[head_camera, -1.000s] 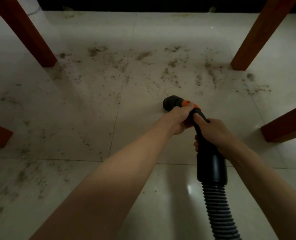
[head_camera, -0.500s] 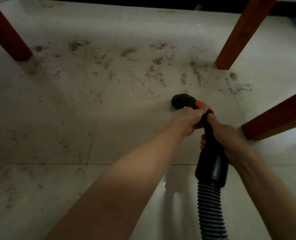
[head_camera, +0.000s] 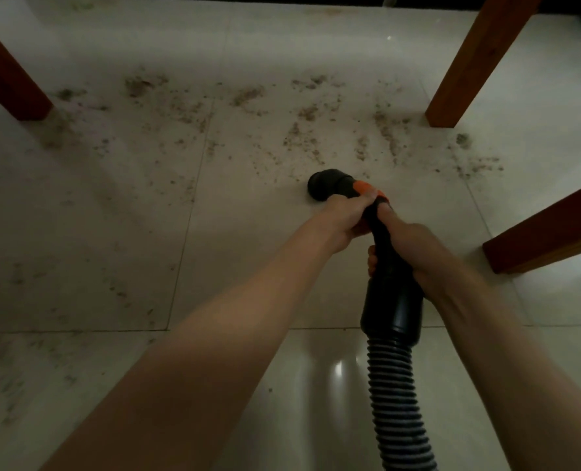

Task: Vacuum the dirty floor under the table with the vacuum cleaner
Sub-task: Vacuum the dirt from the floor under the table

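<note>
Pale tile floor [head_camera: 78, 249] under table, dirt [head_camera: 302, 130] scattered between wooden legs [head_camera: 10, 83]. My left hand [head_camera: 345, 220] wraps nozzle [head_camera: 329, 185] neck, nearer to dirt. My right hand [head_camera: 414, 248] grips black tube just behind; hose [head_camera: 397, 402] runs back to me. Dirt lies straight ahead along tube axis.
</note>
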Tool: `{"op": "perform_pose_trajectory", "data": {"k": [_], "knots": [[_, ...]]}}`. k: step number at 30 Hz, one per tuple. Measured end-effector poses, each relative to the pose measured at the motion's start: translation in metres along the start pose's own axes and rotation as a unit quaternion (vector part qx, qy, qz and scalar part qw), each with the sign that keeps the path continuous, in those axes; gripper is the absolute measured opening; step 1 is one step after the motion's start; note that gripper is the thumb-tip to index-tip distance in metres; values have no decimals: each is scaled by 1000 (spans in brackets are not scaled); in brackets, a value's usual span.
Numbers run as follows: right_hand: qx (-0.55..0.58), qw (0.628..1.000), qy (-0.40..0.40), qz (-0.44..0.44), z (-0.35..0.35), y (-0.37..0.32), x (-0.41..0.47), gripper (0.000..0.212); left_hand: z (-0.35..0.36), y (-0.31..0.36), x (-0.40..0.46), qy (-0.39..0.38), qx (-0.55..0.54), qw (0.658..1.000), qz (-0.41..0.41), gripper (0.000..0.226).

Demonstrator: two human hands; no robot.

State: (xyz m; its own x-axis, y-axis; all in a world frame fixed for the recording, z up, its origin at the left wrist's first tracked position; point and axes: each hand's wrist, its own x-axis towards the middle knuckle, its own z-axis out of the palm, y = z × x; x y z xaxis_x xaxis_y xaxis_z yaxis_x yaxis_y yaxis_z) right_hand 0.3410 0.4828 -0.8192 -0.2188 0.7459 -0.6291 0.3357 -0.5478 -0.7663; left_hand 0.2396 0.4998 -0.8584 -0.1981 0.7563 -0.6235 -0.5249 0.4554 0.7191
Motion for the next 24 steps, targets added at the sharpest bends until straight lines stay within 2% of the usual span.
{"op": "perform_pose_trajectory", "data": {"k": [14, 18, 24], "knots": [[-26, 998, -59, -9, 75, -13, 14, 43, -81, 24, 3, 66, -26, 997, 41, 43], [-33, 999, -34, -10, 75, -12, 14, 40, -77, 23, 6, 50, -31, 998, 38, 40], [-27, 999, 29, -10, 45, -10, 14, 40, -35, 18, 10, 22, -6, 1000, 14, 44]]}}
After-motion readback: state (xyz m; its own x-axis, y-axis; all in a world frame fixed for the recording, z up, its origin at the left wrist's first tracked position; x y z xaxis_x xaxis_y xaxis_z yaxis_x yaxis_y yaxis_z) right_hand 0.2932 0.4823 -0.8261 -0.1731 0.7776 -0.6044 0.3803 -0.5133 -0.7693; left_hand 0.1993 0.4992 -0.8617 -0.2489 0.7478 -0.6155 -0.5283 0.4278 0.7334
